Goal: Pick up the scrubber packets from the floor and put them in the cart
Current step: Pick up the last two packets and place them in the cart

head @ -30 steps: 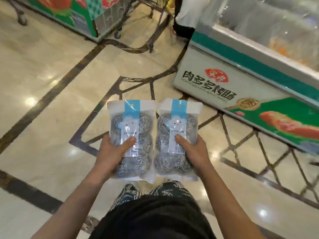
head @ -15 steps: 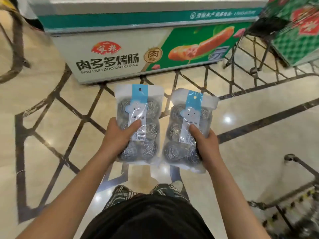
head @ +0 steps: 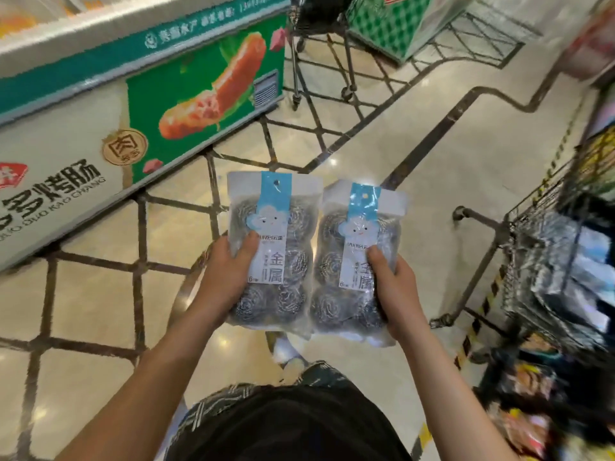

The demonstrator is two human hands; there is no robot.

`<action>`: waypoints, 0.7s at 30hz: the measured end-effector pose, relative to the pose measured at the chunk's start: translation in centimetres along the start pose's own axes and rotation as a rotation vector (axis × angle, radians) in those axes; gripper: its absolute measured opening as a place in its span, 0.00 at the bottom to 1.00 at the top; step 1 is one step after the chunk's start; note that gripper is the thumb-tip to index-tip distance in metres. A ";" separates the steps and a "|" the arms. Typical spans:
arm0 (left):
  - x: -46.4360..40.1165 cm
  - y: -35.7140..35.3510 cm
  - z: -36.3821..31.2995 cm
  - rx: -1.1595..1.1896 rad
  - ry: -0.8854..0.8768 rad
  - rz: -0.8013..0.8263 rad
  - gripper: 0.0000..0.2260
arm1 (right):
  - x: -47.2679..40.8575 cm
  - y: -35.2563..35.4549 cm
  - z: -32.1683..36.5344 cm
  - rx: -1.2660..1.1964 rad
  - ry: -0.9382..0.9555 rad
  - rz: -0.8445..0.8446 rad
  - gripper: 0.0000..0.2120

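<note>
A glossy cream marble floor (head: 449, 134) with dark inlaid lattice lines fills the store aisle. A chest freezer (head: 139, 81) with a sausage picture runs across the upper left of the frame, and a wire cart (head: 545, 261), already loaded with goods, stands at the right edge.

Two clear scrubber packets sit mid-frame, side by side and nearly touching, each showing steel-wool balls under a blue cloud-face label. The left hand (head: 223, 277) grips the left packet (head: 276, 251), thumb over its front; the right hand (head: 396, 291) grips the right packet (head: 359, 261) likewise.

Compared with half a second ago, the freezer has slid leftward and the cart now shows far more fully.
</note>
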State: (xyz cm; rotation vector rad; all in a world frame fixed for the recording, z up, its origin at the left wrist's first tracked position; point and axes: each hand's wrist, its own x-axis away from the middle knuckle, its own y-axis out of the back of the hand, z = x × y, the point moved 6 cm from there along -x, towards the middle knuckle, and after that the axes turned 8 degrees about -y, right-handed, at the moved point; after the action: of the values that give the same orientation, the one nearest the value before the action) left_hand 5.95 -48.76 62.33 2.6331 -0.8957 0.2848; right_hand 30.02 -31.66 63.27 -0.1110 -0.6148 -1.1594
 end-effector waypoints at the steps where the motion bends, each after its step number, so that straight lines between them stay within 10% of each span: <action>1: -0.3 -2.2 -1.0 -0.004 -0.016 0.024 0.19 | -0.8 2.0 0.0 -0.017 -0.004 -0.030 0.13; 21: -11.6 -44.7 -15.0 -0.305 -0.228 0.683 0.20 | -17.9 30.5 -1.3 -0.418 -0.127 -0.541 0.09</action>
State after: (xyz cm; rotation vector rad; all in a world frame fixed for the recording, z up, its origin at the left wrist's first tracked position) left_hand 23.45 -3.54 61.29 2.0328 -1.7471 0.0007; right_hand 52.82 -4.84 59.97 -0.3944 -0.5188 -1.8090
